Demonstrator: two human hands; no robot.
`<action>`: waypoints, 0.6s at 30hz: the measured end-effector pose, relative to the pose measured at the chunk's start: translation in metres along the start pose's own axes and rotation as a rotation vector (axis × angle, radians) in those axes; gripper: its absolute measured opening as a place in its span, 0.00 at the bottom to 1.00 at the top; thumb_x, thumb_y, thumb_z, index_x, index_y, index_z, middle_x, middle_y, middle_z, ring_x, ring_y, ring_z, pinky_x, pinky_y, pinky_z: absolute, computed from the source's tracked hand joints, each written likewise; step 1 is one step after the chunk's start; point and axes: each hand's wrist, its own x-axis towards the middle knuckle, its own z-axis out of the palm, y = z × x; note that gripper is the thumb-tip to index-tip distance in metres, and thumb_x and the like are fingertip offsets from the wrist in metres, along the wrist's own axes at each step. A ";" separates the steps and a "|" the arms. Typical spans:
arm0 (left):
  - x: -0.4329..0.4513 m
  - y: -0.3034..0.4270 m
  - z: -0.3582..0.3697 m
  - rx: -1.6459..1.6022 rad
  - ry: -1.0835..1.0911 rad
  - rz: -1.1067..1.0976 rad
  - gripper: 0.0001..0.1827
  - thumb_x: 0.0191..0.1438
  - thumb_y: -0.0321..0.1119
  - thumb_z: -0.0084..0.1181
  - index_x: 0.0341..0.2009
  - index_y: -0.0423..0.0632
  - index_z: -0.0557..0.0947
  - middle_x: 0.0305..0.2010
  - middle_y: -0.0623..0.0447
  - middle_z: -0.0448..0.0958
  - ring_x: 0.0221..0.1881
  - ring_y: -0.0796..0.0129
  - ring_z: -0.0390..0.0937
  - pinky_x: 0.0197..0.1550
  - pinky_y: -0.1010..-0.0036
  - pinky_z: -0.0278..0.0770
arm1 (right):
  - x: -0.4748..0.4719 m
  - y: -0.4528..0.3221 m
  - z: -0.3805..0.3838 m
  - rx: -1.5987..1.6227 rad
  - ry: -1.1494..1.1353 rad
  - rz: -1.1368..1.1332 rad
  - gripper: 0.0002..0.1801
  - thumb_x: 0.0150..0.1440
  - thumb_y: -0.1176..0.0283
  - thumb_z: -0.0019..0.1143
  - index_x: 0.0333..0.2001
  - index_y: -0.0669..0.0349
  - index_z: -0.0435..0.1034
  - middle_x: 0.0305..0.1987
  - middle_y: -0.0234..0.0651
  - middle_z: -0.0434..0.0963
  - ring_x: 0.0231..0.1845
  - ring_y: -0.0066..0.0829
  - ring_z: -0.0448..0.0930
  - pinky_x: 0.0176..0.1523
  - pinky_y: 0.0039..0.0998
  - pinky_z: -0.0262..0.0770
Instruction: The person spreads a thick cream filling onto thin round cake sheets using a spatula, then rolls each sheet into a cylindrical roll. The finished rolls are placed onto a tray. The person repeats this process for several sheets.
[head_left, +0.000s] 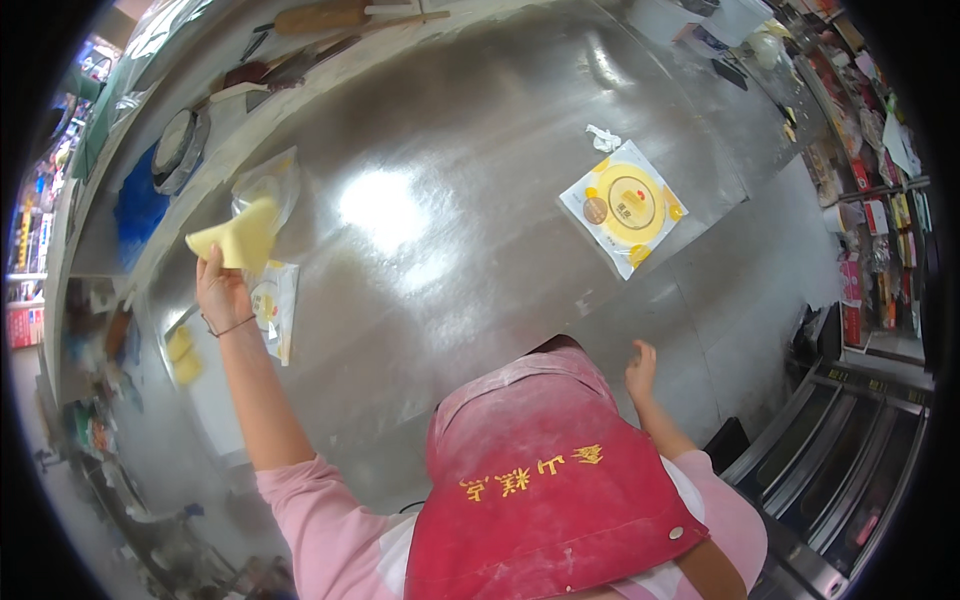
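My left hand (223, 289) pinches a floppy pale yellow sheet (240, 236), which looks like a soft wrapper or thin dough skin. It is held up over the left side of the metal worktable, in front of a clear plastic bag (286, 176). Just right of my left wrist lies a white and yellow printed packet (281, 311). My right hand (640, 369) hangs by the apron beyond the table's near edge, with its fingers partly bent and nothing seen in it. A larger printed packet (627, 208) lies flat on the right of the table, with a crumpled white scrap (603, 139) beside it.
Along the raised back ledge lie a rolling pin (322, 16), other tools and a round container (176, 150) beside blue material. Yellow pieces (182, 356) rest on a white surface at the left. Packed shelves (885, 225) and a metal rack-like unit (825, 450) stand at the right.
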 end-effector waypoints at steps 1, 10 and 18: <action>-0.023 0.008 0.022 -0.016 -0.076 -0.007 0.15 0.60 0.27 0.51 0.51 0.39 0.72 0.50 0.48 0.76 0.50 0.63 0.76 0.53 0.71 0.75 | 0.024 -0.028 -0.007 0.122 -0.088 0.075 0.16 0.50 0.83 0.48 0.45 0.63 0.70 0.41 0.42 0.73 0.40 0.37 0.74 0.43 0.31 0.69; -0.174 -0.121 0.053 -0.193 -0.005 -0.293 0.16 0.62 0.27 0.47 0.54 0.39 0.72 0.53 0.48 0.75 0.54 0.63 0.74 0.57 0.67 0.73 | 0.111 -0.258 0.074 1.118 -1.124 0.528 0.43 0.61 0.34 0.28 0.65 0.59 0.57 0.64 0.39 0.66 0.63 0.33 0.67 0.63 0.36 0.62; -0.256 -0.246 -0.025 -0.172 0.180 -0.842 0.20 0.63 0.38 0.45 0.56 0.43 0.71 0.58 0.49 0.72 0.59 0.62 0.69 0.62 0.65 0.66 | 0.104 -0.271 0.105 1.173 -1.334 0.680 0.33 0.63 0.50 0.43 0.63 0.61 0.57 0.63 0.38 0.67 0.61 0.34 0.69 0.63 0.38 0.65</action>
